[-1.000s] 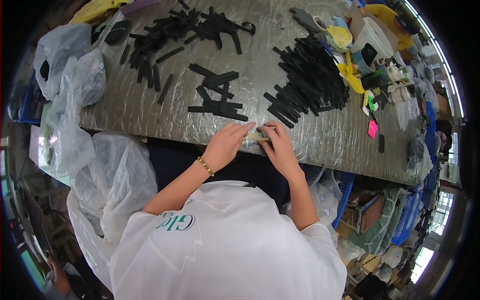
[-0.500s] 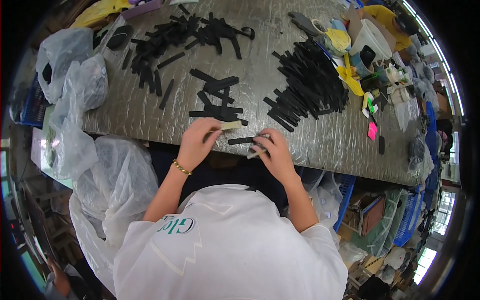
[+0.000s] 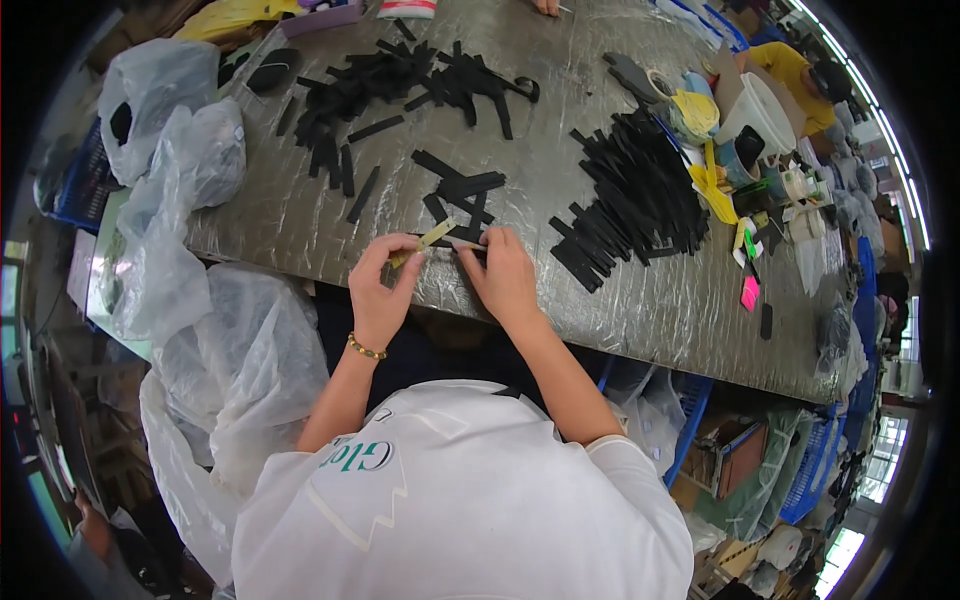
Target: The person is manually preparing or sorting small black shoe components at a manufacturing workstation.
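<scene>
My left hand pinches a short, yellowish flat strip that slants up to the right past its fingertips. A black fabric-like strip stretches between my two hands just above the table's near edge. My right hand is closed at the strip's right end, thumb and fingers together. A pale sliver shows beside the right thumb, too small to name. Right beyond my fingers lies a small group of loose black strips, crossing one another.
A heaped pile of black strips lies far left, and a neater overlapping stack at right. A white tub and tools crowd the right edge. Plastic bags line the left. Another person's hand shows at the far edge.
My right hand has moved left and closed in on the left one, bringing the black strip along. The yellowish strip has tilted upward. Another person's hand has appeared at the far edge.
</scene>
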`<state>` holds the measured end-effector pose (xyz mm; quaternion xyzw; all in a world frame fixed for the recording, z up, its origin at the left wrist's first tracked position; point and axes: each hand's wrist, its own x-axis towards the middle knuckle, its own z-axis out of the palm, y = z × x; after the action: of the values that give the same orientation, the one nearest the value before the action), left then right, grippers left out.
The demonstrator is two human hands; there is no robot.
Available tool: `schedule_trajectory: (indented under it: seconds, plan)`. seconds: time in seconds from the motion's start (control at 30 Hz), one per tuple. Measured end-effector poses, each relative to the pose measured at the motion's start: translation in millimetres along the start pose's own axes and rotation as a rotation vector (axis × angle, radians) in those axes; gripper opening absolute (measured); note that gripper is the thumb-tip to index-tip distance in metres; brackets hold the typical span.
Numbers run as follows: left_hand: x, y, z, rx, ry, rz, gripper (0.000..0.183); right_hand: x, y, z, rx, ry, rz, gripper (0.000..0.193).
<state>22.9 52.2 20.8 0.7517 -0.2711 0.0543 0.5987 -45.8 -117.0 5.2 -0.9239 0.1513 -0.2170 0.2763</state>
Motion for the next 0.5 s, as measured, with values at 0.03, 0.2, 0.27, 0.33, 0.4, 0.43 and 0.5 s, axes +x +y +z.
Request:
schedule_trajectory:
  seconds: [0.03, 0.2, 0.27, 0.33, 0.4, 0.43, 0.5]
  plan:
    - [-0.7, -0.7, -0.7, 0.001, 0.001, 0.001, 0.016, 0.6, 3.8, 4.7, 0.001, 0.001, -0.002, 0.024]
    - [-2.8, -15.6, -1.4, -0.108, 0.054, -0.109, 0.015, -4.2, 23.8, 0.9, 0.007, -0.007, -0.024, 0.021]
    - [-0.7, -14.5, 1.5, -0.128, 0.061, -0.124, 0.015, -9.0, 21.5, -10.1, 0.038, -0.025, -0.001, 0.021]
    - [0.1, -12.0, 5.9, -0.150, 0.064, -0.135, 0.015, -8.2, 13.2, -15.4, 0.051, -0.037, -0.020, 0.024]
    - [2.9, -7.5, 13.2, -0.220, 0.046, -0.148, 0.016, -1.2, 4.0, -4.3, 0.011, -0.002, -0.014, 0.025]
    - [3.6, -5.0, 15.4, -0.218, 0.043, -0.145, 0.016, 4.4, 1.3, 2.1, -0.021, 0.032, -0.016, 0.026]
    - [4.7, 0.5, 19.1, -0.272, 0.043, -0.151, 0.016, 9.3, 10.9, 13.2, -0.040, 0.036, -0.022, 0.026]
